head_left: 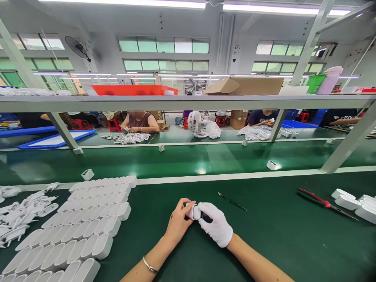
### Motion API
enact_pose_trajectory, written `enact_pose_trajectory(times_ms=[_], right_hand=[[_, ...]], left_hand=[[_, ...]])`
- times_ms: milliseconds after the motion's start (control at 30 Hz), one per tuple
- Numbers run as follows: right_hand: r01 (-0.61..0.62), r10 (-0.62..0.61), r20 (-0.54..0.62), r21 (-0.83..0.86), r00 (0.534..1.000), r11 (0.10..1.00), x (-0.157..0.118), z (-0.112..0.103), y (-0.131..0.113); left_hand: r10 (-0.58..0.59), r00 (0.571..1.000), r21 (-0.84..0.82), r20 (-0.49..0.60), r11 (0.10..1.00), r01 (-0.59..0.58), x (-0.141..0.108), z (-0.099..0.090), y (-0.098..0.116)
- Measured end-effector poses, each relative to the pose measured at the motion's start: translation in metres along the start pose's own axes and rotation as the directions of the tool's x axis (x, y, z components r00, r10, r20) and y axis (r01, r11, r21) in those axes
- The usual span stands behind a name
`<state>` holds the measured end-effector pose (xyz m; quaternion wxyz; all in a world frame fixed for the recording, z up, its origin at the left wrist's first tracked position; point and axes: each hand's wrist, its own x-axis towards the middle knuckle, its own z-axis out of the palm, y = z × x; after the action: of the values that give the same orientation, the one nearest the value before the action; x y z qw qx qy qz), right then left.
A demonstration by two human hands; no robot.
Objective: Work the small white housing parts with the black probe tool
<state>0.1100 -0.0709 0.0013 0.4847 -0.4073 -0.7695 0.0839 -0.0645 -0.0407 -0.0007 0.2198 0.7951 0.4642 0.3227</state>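
Observation:
My left hand (178, 220), bare with a bracelet at the wrist, pinches a small white plastic housing (194, 212) above the green bench. In a white glove, my right hand (216, 224) meets the housing from the other side, its thumb and fingers closed at that end. A dark spot shows between the gloved fingers, too small to name. Beyond the glove lies a thin dark tool like a tweezer or pick (232, 201). Long-nose pliers with red handles (326, 204) rest farther right.
Rows of white oval housings (101, 246) stand at left, beside a heap of white plug parts (25, 215). More white housings (367, 208) sit at far right. A green conveyor belt (188, 158) carries scattered white pieces. A shelf (176, 104) spans above; co-workers sit beyond.

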Motion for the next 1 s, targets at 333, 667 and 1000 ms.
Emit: enact_pose_trajectory(times_ms=[333,667,1000], right_hand=[[0.047,-0.050,-0.055,-0.057,0.997,0.997,0.005,-0.001,-0.013],[-0.300,0.308,0.005,0.240,0.951,0.923,-0.004,0.009,-0.008],[-0.578,0.513,0.339,0.692,0.788,0.431,0.003,0.014,0.025]], left_hand=[[0.032,0.999,0.035,-0.021,0.999,-0.031,-0.001,-0.002,0.004],[0.087,0.996,-0.062,0.029,0.994,-0.085,-0.002,-0.002,0.007],[-0.059,0.988,-0.616,0.141,0.776,0.134,-0.003,0.006,0.012]])
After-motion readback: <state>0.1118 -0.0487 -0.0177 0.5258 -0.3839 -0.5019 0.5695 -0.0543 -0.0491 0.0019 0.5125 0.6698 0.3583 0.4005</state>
